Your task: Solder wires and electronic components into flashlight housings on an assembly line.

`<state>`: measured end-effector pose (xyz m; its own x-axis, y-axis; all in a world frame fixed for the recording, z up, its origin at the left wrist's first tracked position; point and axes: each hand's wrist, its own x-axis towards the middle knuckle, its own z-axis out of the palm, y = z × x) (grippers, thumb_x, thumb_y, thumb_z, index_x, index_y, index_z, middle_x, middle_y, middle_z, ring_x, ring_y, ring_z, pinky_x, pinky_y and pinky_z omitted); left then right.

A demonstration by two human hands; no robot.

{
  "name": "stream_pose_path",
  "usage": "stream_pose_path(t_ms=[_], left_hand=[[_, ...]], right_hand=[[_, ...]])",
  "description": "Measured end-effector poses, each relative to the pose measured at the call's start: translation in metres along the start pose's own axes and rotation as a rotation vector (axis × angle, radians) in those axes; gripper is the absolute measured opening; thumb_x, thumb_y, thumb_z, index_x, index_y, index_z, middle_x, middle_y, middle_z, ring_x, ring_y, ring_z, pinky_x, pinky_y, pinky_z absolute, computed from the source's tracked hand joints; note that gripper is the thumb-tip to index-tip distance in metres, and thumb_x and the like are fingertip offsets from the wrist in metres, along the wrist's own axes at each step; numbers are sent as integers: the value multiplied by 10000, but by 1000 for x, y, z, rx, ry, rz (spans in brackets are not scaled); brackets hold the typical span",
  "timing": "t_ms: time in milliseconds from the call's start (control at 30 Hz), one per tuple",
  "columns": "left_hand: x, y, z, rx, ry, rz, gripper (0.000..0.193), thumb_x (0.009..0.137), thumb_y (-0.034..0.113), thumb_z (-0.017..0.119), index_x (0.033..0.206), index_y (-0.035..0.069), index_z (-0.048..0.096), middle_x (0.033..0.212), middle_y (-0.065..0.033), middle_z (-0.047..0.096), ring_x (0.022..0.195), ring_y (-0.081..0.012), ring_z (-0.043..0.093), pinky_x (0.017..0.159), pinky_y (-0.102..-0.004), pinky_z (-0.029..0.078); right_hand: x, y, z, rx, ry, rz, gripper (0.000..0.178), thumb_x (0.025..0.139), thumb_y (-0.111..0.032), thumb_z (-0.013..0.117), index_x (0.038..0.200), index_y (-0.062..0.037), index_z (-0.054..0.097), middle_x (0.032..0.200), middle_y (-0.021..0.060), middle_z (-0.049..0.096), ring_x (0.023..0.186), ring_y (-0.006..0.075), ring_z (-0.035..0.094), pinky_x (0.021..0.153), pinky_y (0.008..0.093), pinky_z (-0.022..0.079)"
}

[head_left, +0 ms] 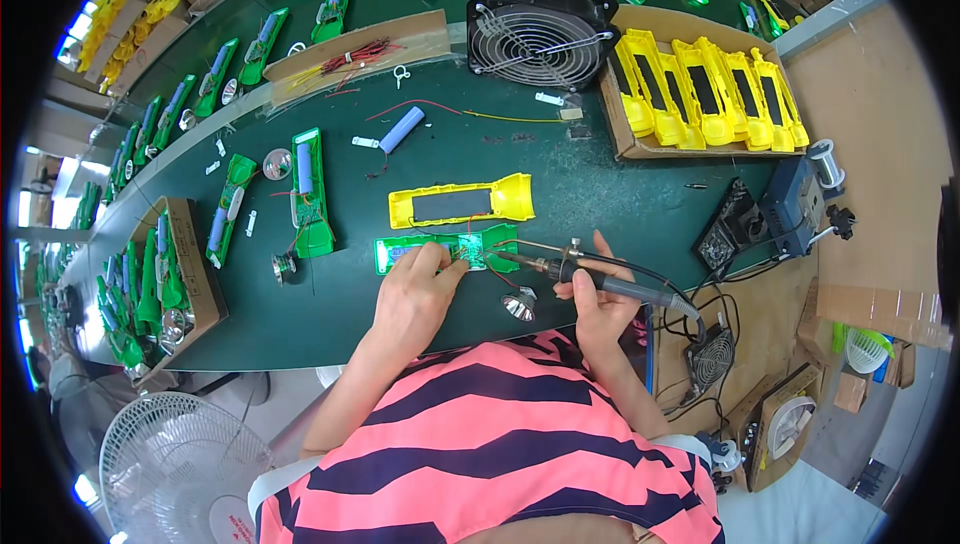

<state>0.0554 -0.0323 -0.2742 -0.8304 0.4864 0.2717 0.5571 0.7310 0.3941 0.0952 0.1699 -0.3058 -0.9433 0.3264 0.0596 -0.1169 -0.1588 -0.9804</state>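
My right hand point(598, 309) grips a soldering iron point(610, 284) with a thin metal feed tube along it. Its tip reaches the circuit board point(472, 249) inside a green flashlight half-shell point(395, 256) lying in front of me. Over the left part of that shell, my left hand point(418, 289) has its fingertips pinched together by the board; what they hold is hidden. A small silver reflector point(519, 305) lies just below, with a thin red wire running up toward the shell. Directly beyond lies a yellow half-shell point(460, 204) with a dark panel, wires joining it to the green one.
A black fan point(545, 34) stands at the back beside a carton of yellow shells point(700, 94). To the right are a blue soldering station point(795, 209) and a solder spool point(825, 164). Green shells with batteries point(308, 194) lie left, near a filled carton point(195, 264).
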Motion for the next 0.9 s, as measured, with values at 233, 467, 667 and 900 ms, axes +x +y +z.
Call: stream_pose_path(t_ms=[233,467,667,900], left_hand=[[18,-42,-10,51,262,-284,327,659,11,605,983,59,601,833,-118,491,769,-263,492,662,-347,425],[20,-64,-6,31,165,-345,266,647,-11,545,896,62,607,842,-145,500,708,-293,556,612,-362,474],[-37,-35,-1,-132,226,-115,502,582,70,740,948,21,399,1079,-209,463,999,-378,471,847,-441,386],[6,-56,-48,-205,154,-145,545,526,60,785,863,61,357,973,-186,498,931,-325,493,772,-391,412]], right_hand=[[2,-5,-15,28,24,-118,242,797,4,532,1013,87,463,1173,258,429,682,190,626,621,247,535],[9,-22,-28,-237,48,-340,201,818,-72,498,996,18,479,617,78,562,536,134,552,825,367,453],[25,-44,-44,-253,61,-512,189,791,-58,519,953,35,495,561,73,588,559,140,583,1023,483,199],[68,-60,-62,-400,102,-521,204,797,-45,512,976,45,479,545,65,584,606,127,575,1006,458,240]])
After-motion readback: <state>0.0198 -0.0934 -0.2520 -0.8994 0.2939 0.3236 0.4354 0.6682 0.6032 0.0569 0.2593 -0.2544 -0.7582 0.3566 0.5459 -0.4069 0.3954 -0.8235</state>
